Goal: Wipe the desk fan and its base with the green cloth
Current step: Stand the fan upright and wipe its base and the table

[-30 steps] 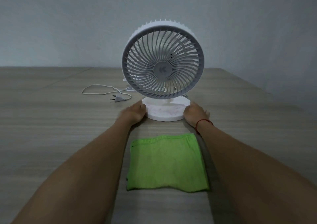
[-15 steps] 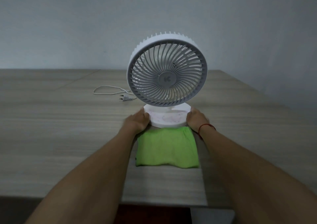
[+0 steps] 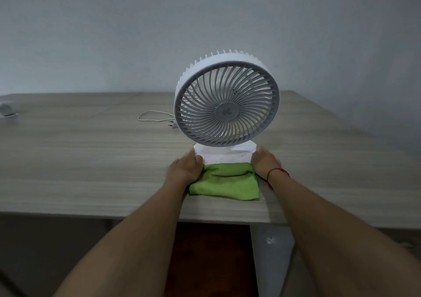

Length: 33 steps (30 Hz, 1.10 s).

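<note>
Two hands [image 3: 185,168] [image 3: 264,162] | round white base [image 3: 224,154] (smooth) | rumpled green cloth [image 3: 225,184]

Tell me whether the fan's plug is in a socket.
Unplugged: the white cord's plug lies loose on the wooden desk.

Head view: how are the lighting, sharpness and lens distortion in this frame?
Head view: dim, flat, bluish light, no glare and only faint shadows; the fan grille reads sharp, while the left hand, right hand and green cloth look soft; the table edge bows slightly from the wide-angle lens.
</note>
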### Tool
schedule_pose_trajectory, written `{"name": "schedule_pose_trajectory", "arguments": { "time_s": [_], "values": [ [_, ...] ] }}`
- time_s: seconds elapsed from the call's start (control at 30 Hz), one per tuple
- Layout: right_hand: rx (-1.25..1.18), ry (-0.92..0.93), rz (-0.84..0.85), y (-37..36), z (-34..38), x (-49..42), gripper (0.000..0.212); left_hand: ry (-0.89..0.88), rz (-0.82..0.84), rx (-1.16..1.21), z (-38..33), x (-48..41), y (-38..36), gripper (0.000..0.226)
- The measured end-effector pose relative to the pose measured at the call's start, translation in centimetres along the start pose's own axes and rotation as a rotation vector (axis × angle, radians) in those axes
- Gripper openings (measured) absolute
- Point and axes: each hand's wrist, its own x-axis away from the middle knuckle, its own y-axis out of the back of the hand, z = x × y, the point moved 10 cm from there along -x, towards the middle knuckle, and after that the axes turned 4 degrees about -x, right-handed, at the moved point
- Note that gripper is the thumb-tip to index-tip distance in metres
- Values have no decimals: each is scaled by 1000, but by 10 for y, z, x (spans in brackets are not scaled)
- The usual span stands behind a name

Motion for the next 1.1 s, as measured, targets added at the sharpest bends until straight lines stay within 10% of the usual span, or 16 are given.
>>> {"name": "schedule_pose_trajectory", "arguments": {
  "time_s": [0.53, 0.7, 0.83, 1.1],
  "values": [
    [-107, -109, -87, 27, -10, 79, 88, 75, -47, 163, 7, 60, 9, 70],
    [-213, 96, 48, 12, 6, 94, 46, -13, 20, 147, -2, 74, 1, 65],
    [-408, 163, 80, 7, 20, 98, 31, -37, -128, 426, -4, 81, 16, 20],
    [-648, 85, 32, 19, 18, 82, 21, -2, -130, 681, -26, 72, 20, 31]
  ]
}}
